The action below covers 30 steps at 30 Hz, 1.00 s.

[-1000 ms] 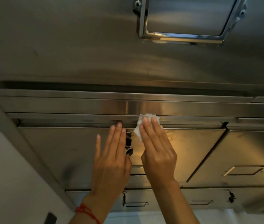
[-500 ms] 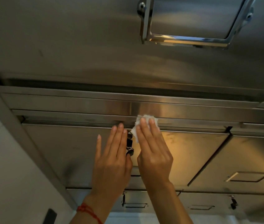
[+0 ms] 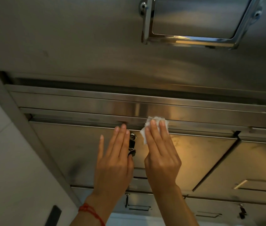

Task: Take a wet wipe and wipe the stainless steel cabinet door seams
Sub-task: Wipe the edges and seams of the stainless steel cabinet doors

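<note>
My right hand (image 3: 161, 154) presses a crumpled white wet wipe (image 3: 145, 132) with straight fingers against the top seam (image 3: 202, 132) of a stainless steel cabinet door (image 3: 194, 157). The wipe sticks out above and left of my fingertips. My left hand (image 3: 114, 162) lies flat on the same door, fingers straight and pointing up to the seam. A key with a black fob (image 3: 132, 145) hangs in the door's lock between my two hands.
A second steel door (image 3: 259, 163) with a recessed handle (image 3: 257, 185) adjoins on the right, and lower doors with locks (image 3: 242, 211) sit beneath. A chrome frame (image 3: 192, 38) is mounted on the steel panel above. A white tiled wall (image 3: 6, 160) stands at left.
My right hand slid the wipe a little left along the top seam, then back right. My left hand stayed flat on the door. The view shifted slightly.
</note>
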Tool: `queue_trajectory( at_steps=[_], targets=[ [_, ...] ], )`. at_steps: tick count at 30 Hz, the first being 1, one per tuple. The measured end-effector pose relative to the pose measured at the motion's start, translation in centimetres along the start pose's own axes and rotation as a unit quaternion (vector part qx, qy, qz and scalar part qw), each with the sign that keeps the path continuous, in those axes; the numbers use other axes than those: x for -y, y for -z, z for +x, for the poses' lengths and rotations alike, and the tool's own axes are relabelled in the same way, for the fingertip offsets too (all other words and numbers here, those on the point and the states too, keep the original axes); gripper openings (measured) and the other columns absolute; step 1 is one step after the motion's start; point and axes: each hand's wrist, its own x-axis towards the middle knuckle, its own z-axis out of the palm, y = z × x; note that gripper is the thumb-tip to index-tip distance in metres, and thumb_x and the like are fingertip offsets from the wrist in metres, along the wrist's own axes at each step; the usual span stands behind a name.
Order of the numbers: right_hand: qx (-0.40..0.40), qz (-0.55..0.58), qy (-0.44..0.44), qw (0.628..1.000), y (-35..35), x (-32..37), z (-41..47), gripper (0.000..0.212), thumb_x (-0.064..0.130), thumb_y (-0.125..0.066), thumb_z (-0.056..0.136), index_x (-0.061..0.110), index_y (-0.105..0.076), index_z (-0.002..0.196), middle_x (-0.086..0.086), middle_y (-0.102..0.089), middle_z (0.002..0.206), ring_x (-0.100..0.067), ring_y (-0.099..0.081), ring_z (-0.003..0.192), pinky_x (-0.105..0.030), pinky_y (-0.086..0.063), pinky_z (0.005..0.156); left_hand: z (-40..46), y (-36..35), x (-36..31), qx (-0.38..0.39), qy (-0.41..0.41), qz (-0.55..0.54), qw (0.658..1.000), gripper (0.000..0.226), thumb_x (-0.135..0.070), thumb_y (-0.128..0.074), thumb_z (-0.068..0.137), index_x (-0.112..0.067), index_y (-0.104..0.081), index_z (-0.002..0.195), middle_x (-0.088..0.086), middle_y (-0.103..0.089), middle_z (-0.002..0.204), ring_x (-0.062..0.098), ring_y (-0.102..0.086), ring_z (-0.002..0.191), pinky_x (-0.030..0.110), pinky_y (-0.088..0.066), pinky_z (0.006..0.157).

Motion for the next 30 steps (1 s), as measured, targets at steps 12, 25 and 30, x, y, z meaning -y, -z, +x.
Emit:
queue_trajectory(
  at_steps=[12, 25, 30],
  targets=[
    [0.022, -0.007, 0.003, 1.000, 0.1, 0.6, 0.1, 0.027, 0.003, -0.050, 0.093, -0.002, -0.063, 0.116, -0.014, -0.057, 0.126, -0.029, -0.051, 0.122, -0.041, -0.042, 0.102, 0.0, 0.1, 0.9, 0.008, -0.023, -0.019, 1.000, 0.053, -0.026, -0.041, 0.086, 0.001, -0.042, 0.132, 0.016, -0.041, 0.141, 0.032, -0.039, 0.130, 0.062, -0.033, 0.099],
    [0.014, -0.044, -0.007, 0.999, 0.2, 0.7, 0.1, 0.029, 0.001, -0.051, 0.088, -0.001, -0.063, 0.114, -0.014, -0.057, 0.125, -0.030, -0.054, 0.118, -0.044, -0.043, 0.099, -0.3, 0.5, 2.7, 0.018, -0.034, -0.021, 0.999, 0.055, -0.027, -0.037, 0.088, 0.003, -0.044, 0.133, 0.017, -0.041, 0.141, 0.033, -0.040, 0.129, 0.062, -0.034, 0.099],
    [-0.007, -0.043, -0.052, 0.998, -0.3, 1.3, 0.0, 0.027, -0.001, -0.053, 0.089, -0.003, -0.062, 0.114, -0.018, -0.060, 0.122, -0.035, -0.054, 0.118, -0.046, -0.046, 0.097, -0.3, 0.5, 2.7, 0.014, -0.038, -0.018, 0.999, 0.055, -0.027, -0.038, 0.087, 0.002, -0.041, 0.135, 0.017, -0.040, 0.143, 0.032, -0.037, 0.131, 0.061, -0.031, 0.101]
  ],
)
